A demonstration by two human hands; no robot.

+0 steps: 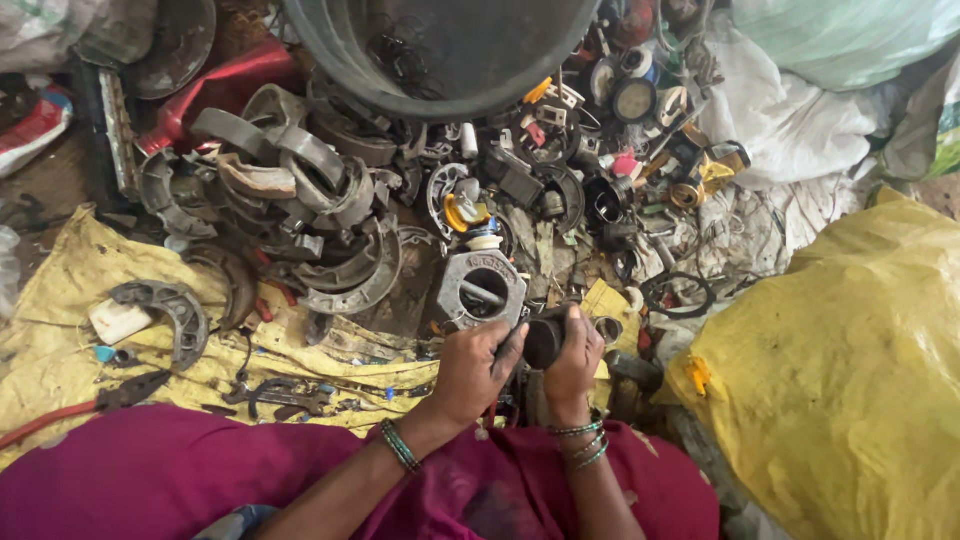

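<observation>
Head view: both hands meeting just above the lap, over a yellow sheet (60, 330) on the floor. Right hand (573, 362) wrapped closed around a dark cylindrical part (545, 340), long axis roughly level, free end pointing left toward the left hand (475, 365). Left grip partly closed, fingertips at that free end, touching it. Grey hexagonal metal housing (482, 290) just beyond the knuckles; curved grey metal pieces (300, 190) heaped farther left.

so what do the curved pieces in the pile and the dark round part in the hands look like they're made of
Curved pieces: likely metal, dull grey, grimy, worn edges. Dark round part, held by left hand and right hand: black, matte; rubber, plastic or dirty metal, cannot tell.
</observation>
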